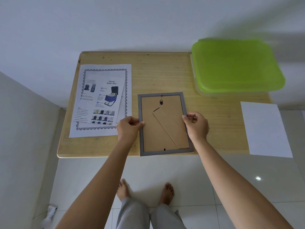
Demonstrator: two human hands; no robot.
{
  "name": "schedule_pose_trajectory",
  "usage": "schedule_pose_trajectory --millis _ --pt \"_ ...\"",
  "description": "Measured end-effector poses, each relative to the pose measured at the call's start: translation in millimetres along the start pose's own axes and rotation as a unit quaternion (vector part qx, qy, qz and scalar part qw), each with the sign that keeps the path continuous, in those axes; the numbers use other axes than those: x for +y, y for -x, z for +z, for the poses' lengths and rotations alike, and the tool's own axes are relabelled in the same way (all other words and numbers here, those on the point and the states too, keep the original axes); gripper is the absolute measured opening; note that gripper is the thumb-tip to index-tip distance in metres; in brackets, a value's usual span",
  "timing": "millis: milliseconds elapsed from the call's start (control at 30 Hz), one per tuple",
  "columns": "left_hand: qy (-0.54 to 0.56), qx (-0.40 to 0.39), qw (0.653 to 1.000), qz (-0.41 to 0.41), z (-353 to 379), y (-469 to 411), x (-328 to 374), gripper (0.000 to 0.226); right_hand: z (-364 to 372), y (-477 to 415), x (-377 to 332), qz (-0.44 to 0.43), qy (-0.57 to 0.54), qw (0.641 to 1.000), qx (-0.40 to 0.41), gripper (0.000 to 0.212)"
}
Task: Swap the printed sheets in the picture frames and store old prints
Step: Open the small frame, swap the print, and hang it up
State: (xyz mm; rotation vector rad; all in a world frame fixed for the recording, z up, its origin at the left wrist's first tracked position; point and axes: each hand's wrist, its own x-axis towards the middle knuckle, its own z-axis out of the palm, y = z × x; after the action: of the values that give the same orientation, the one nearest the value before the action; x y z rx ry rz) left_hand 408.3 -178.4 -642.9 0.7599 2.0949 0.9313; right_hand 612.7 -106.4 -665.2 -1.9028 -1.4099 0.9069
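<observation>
Head view, left to right: on the wooden table [165,73] a Travel Shoe Bag flyer [105,100] lies askew on a bordered printed sheet [127,76]. Just beside them, the left hand [128,128] pinches the left rail of a grey picture frame [165,124]. The frame lies face down at the table's near edge, cardboard back upward. The right hand [196,125] grips the opposite rail, fingers curled. Further right sit a green-lidded plastic box [237,66] and a blank white sheet [265,129] overhanging the table.

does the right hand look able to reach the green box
Likely yes once it lets go: the right hand pinches the frame, and only bare table lies before the green box.
</observation>
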Motion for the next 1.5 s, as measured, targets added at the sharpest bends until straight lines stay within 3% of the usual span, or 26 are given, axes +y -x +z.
schedule_pose_trajectory --millis 133,300,433,600,800,1500 --pt "-0.040 0.009 0.997 0.059 -2.1 1.3 -1.0 0.016 -1.6 0.4 2.4 -0.039 0.007 0.999 -0.003 0.009" --pt "-0.128 0.062 0.977 0.157 -0.9 -14.7 -4.0 0.026 5.1 -1.7 -10.2 -0.154 0.087 0.984 -0.003 0.024" --pt "-0.229 0.023 0.941 0.247 6.9 -34.1 -9.9 0.039 24.2 -12.3 -30.9 -0.238 0.134 0.961 -0.053 0.029" --pt "-0.264 -0.010 0.926 0.269 15.2 -43.7 -17.2 0.054 46.8 -26.4 -44.5 -0.297 0.194 0.932 -0.075 0.041" --pt "-0.282 0.011 0.922 0.264 21.4 -45.7 -23.9 0.062 52.9 -32.2 -46.1 -0.305 0.221 0.924 -0.075 0.043" --pt "-0.283 0.059 0.923 0.252 28.4 -45.5 -27.2 0.055 56.0 -34.8 -46.3 -0.276 0.220 0.931 -0.091 0.037"
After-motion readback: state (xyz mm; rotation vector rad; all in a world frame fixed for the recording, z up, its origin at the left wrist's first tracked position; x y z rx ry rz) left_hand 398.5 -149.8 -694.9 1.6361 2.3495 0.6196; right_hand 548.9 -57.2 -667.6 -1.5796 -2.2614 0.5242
